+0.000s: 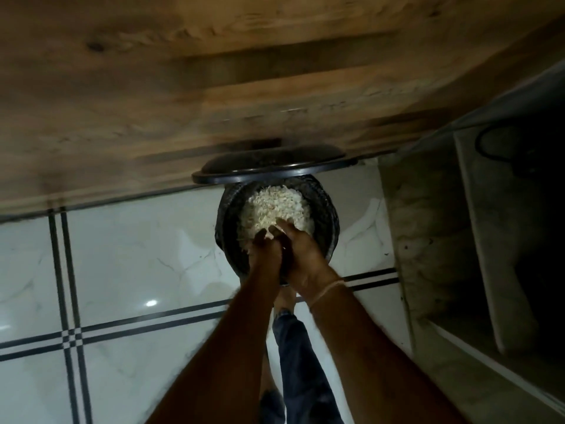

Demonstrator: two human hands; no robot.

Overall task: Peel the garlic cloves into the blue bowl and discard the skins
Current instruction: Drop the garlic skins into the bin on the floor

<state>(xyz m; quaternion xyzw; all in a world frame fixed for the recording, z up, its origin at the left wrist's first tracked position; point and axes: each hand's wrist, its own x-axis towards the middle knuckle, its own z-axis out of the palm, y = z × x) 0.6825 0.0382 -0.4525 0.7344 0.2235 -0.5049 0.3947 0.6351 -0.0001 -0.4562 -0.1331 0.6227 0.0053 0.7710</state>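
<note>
L hand (pixel 265 250) & R hand (pixel 301 250) cupped together over black bin (pixel 328 215), fingers loosely curled on garlic skins (pixel 272 209), lid (pixel 272 166) up at back rim

Both hands (pixel 284 249) pressed together over skins (pixel 275 209) (black bin (pixel 324 209)).

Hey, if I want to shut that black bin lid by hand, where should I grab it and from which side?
Probably the lid's front rim, the edge nearest you above the bin. It stands tipped back against the wooden cabinet, so the back is blocked; reach over the skins from the front and pull it forward and down.
</note>
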